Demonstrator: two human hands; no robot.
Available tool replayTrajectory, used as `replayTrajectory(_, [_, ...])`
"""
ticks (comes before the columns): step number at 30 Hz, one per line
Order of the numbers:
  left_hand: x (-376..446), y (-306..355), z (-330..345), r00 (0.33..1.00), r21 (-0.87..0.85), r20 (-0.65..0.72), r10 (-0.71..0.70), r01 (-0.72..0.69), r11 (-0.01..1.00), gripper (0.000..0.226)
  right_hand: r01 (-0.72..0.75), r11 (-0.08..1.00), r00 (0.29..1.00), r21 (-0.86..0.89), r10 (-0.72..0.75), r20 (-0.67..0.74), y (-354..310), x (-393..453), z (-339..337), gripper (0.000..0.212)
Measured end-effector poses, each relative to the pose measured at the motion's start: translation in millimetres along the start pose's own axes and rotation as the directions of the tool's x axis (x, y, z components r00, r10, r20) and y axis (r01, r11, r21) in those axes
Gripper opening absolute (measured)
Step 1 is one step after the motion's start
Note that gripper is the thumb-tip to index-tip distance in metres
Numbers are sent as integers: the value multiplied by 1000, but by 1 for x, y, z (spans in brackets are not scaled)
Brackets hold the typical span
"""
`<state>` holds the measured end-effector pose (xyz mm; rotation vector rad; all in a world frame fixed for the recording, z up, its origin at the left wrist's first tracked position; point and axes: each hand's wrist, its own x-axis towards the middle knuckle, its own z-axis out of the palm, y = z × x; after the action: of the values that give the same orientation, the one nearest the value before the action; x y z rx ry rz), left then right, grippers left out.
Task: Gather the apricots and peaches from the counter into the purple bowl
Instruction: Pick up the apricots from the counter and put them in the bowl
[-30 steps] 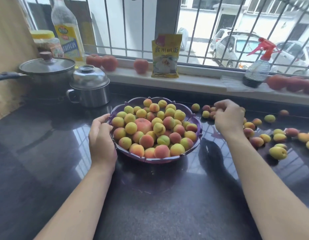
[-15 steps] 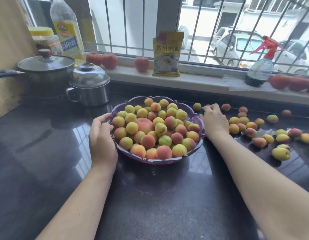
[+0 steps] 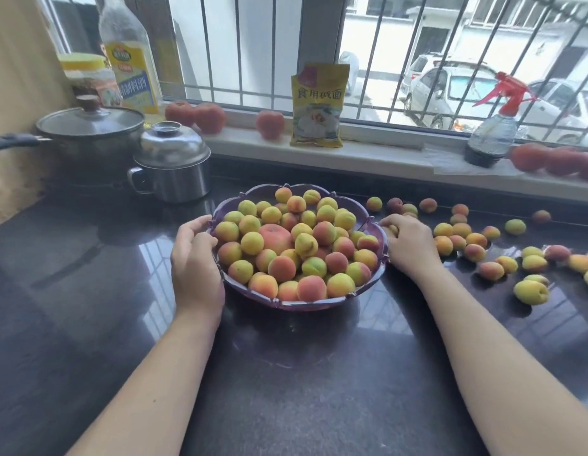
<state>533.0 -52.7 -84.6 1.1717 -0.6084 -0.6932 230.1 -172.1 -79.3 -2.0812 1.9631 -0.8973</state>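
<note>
The right hand [image 3: 407, 245] lies curled at the purple bowl's [image 3: 253, 195] right rim with a small fruit half seen under its fingers [image 3: 389, 222]; whether more than one is gripped cannot be told. The left hand [image 3: 195, 258] covers the bowl's left rim, and the piled fruit hides the bowl's inside. At the right edge the loose apricots [image 3: 529, 291] and the red fruit on the sill [image 3: 556, 159] are cut off, and the pan handle [image 3: 13, 141] runs out at the left.
</note>
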Motion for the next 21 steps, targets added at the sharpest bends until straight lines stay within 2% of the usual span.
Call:
replayTrajectory(4, [1,-1,-1,1000,2,-12,-3,3,1000,38,-148,945,984,293,170,-49,-1,0,-13,23])
replayTrajectory(6, [1,-2,0,1000,-6,-12,-4,4,1000,39,-166,889,981,428,195,-24,-9,3,-31,21])
replayTrajectory(8, [1,-1,0,1000,-16,-15,-7,6,1000,41,-147,830,988,538,151,38,-28,-1,-59,20])
replayTrajectory(10, [-1,1,2,1000,-24,-15,-2,2,1000,44,-79,812,995,578,26,99,-49,-9,-87,18])
replayTrajectory(12, [-2,2,2,1000,-27,-14,6,-6,1000,45,21,848,982,530,-118,150,-67,-20,-108,15])
replayTrajectory(15, [-2,2,2,1000,-32,-15,-5,5,999,41,163,906,924,391,-279,262,-84,-26,-117,18])
replayTrajectory(18, [-2,1,1,1000,-40,-14,-20,19,999,38,282,934,860,220,-348,372,-94,-26,-106,19])
replayTrajectory(21, [-3,2,2,1000,-41,-14,-7,6,999,40,391,920,836,20,-364,411,-93,-25,-91,22])
